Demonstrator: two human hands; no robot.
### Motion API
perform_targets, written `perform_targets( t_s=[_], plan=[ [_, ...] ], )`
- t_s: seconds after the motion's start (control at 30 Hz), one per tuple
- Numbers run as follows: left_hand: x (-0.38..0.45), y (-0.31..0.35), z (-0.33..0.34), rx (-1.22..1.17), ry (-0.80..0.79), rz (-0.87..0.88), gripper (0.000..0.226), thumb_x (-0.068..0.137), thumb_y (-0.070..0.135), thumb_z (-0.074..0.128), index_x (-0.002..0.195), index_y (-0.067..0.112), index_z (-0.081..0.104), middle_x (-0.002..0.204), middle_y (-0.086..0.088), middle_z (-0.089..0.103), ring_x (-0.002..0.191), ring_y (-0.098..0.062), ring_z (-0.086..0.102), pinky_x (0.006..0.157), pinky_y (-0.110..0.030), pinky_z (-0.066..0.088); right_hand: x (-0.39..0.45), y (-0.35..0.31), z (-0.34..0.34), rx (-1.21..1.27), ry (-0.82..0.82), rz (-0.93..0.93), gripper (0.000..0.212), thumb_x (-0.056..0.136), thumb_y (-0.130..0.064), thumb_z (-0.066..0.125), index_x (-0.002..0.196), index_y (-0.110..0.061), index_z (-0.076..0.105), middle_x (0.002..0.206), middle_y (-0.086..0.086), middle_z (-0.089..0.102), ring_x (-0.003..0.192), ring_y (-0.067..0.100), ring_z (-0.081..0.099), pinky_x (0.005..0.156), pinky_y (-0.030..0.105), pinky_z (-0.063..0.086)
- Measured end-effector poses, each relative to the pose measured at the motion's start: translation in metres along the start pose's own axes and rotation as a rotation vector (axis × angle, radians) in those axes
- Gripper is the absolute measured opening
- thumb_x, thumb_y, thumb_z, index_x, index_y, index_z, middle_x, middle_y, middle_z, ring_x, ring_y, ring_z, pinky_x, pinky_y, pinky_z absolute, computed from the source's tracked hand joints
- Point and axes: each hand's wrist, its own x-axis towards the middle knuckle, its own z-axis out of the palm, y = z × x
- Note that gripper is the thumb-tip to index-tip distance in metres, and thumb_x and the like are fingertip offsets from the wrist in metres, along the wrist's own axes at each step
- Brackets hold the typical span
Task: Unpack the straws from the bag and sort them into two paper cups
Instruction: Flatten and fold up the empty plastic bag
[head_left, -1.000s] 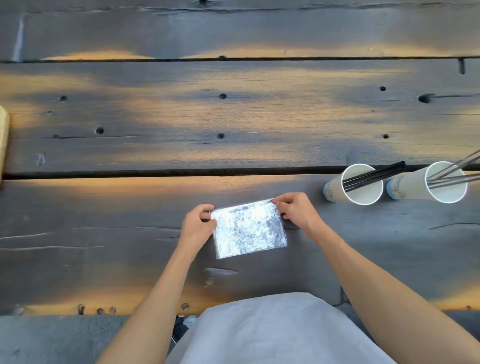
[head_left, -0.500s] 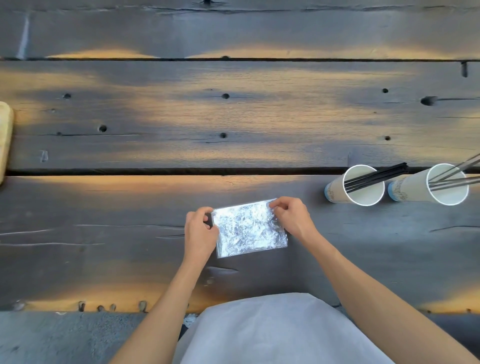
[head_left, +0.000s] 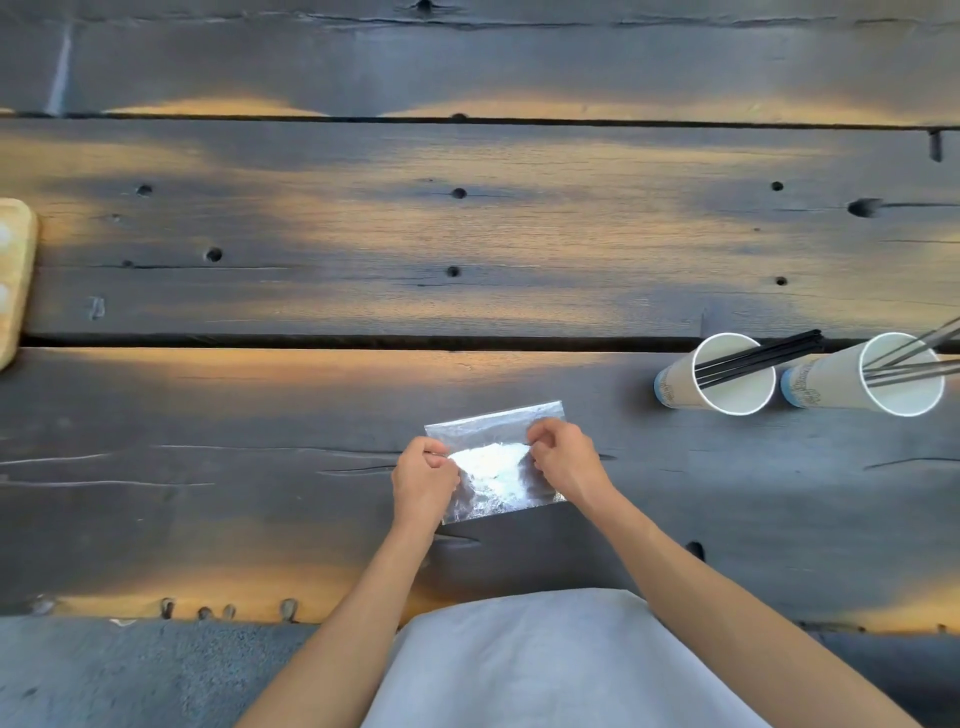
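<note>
A clear, crinkled plastic bag (head_left: 493, 467) lies flat on the dark wooden table (head_left: 363, 234), glaring white in the middle. My left hand (head_left: 423, 480) pinches its left side and my right hand (head_left: 563, 462) pinches it near the middle right; both sit on top of the bag. At the right stand two white paper cups. The nearer cup (head_left: 719, 376) holds several black straws (head_left: 763, 356). The far-right cup (head_left: 878, 376) holds several grey straws (head_left: 914, 358) that run out of view.
A light wooden board (head_left: 14, 280) pokes in at the left edge. A deep gap between planks (head_left: 363, 342) runs across the table behind the bag. My pale clothing (head_left: 545, 660) fills the bottom centre at the table's front edge.
Both hands have shifted inward from the bag's upper corners onto its surface, pinching the plastic closer to its middle. The cups and straws have not moved.
</note>
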Motion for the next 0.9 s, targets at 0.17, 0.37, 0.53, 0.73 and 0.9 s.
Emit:
perform_targets(
  t_s=[0.17, 0.37, 0.53, 0.73, 0.9],
  plan=[
    [-0.003, 0.004, 0.004, -0.035, 0.125, -0.086, 0.022, 0.084, -0.004, 0.057, 0.090, 0.015, 0.047, 0.090, -0.007, 0.055, 0.060, -0.017, 0.065, 0.035, -0.019, 0.044, -0.004, 0.009, -0.008, -0.169, 0.149, -0.026, 0.028, 0.096, -0.002, 0.039, 0.115, -0.010, 0.059, 0.113, 0.010, 0.060, 0.085, 0.023, 0.059, 0.065, 0.032, 0.048],
    [0.000, -0.002, -0.002, 0.119, 0.172, -0.118, 0.031, 0.080, 0.020, 0.075, 0.095, 0.023, 0.047, 0.081, 0.006, 0.052, 0.071, -0.016, 0.053, 0.062, -0.034, 0.043, -0.013, 0.006, -0.001, -0.282, 0.254, 0.017, 0.018, 0.093, -0.001, 0.049, 0.110, -0.008, 0.048, 0.120, 0.015, 0.048, 0.094, 0.032, 0.051, 0.075, 0.038, 0.038],
    [0.005, 0.000, -0.001, 0.215, 0.130, -0.151, 0.020, 0.076, 0.026, 0.075, 0.075, 0.013, 0.060, 0.085, -0.009, 0.070, 0.076, -0.031, 0.065, 0.055, -0.029, 0.041, -0.017, 0.001, 0.003, -0.415, 0.287, 0.068, 0.017, 0.092, -0.004, 0.053, 0.108, -0.005, 0.046, 0.115, 0.021, 0.058, 0.103, 0.041, 0.057, 0.075, 0.043, 0.040],
    [0.005, 0.003, 0.001, 0.159, 0.101, -0.170, 0.014, 0.075, 0.021, 0.074, 0.072, 0.010, 0.066, 0.081, -0.014, 0.070, 0.081, -0.036, 0.067, 0.056, -0.029, 0.040, -0.007, 0.003, 0.000, -0.234, 0.278, 0.115, 0.008, 0.089, -0.001, 0.051, 0.095, -0.005, 0.052, 0.095, 0.014, 0.060, 0.083, 0.033, 0.058, 0.060, 0.036, 0.040],
    [0.006, -0.002, -0.007, -0.041, 0.046, -0.152, 0.015, 0.079, 0.010, 0.073, 0.069, 0.015, 0.064, 0.082, -0.006, 0.067, 0.087, -0.030, 0.063, 0.072, -0.035, 0.050, 0.001, 0.008, -0.015, 0.029, 0.192, 0.136, 0.011, 0.074, 0.004, 0.057, 0.069, -0.003, 0.062, 0.066, 0.009, 0.059, 0.062, 0.025, 0.053, 0.054, 0.029, 0.039]
  ],
)
